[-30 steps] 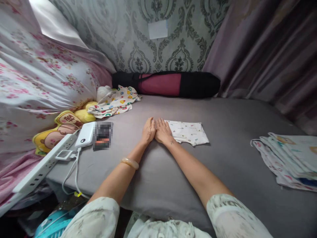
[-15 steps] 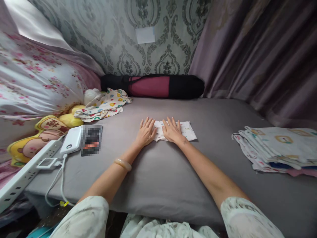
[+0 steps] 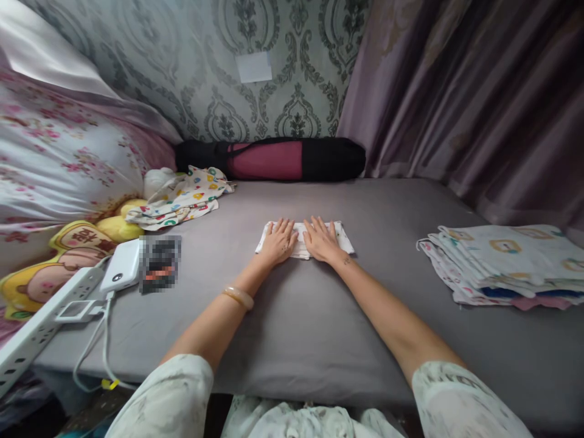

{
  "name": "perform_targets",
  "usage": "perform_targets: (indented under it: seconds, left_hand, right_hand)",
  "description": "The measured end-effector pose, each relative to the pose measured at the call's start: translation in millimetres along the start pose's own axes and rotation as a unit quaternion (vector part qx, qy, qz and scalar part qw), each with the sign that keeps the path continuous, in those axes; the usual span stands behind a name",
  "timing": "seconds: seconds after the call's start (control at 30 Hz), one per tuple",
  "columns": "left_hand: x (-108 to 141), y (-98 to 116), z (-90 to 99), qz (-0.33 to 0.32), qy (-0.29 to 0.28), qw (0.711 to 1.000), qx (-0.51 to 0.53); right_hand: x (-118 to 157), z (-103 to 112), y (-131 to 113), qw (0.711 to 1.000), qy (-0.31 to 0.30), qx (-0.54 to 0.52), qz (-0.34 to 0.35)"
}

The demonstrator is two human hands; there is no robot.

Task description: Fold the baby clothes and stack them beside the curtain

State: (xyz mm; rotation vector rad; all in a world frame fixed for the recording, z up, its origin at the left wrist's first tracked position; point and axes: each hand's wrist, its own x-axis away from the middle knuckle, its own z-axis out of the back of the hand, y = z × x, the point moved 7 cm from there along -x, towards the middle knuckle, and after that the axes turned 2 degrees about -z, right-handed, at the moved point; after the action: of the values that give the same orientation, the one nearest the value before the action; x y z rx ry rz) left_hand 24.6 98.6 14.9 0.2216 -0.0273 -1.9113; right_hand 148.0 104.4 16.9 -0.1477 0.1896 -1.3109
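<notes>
A small folded white cloth (image 3: 300,246) lies flat on the grey sheet in the middle of the head view. On its left part rests my left hand (image 3: 279,240), palm down with the fingers stretched out. My right hand (image 3: 322,239) lies flat on the right part of the same cloth, fingers spread. Some of the cloth shows between the hands and beyond them at both sides. Neither hand grips anything. The fabric under the palms is hidden.
Folded cloths (image 3: 511,255) are stacked at the right. A patterned cloth (image 3: 187,198) lies back left, near yellow plush toys (image 3: 121,226). A white power bank (image 3: 122,266), cables and a power strip (image 3: 50,328) are at the left. A black and maroon bag (image 3: 264,161) lies along the wall.
My left hand has moved onto the cloth, whose left part now extends beyond it. Both hands still lie flat. The view has shifted slightly to the right.
</notes>
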Motion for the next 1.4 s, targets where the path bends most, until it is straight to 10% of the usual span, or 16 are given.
perform_targets:
  seconds: [0.23, 0.43, 0.9, 1.17, 1.4]
  left_hand:
    - [1, 3, -10.8, -0.003, -0.078, 0.997, 0.010]
    - [6, -13, 9.7, 0.034, 0.009, 0.999, -0.032]
    - [2, -38, -16.3, 0.083, -0.076, 0.993, 0.034]
    - [1, -92, 12.6, 0.239, -0.029, 0.966, 0.098]
    - [11, -97, 16.5, 0.317, -0.052, 0.917, 0.236]
  right_hand:
    - [3, -10, 2, 1.000, -0.013, -0.001, 0.000]
    - [8, 6, 26, 0.998, 0.029, 0.036, -0.035]
    - [10, -6, 48, 0.996, -0.036, -0.019, -0.073]
    - [4, 35, 116, 0.963, -0.008, -0.150, -0.226]
    - [19, 25, 137, 0.952, -0.056, -0.126, -0.274]
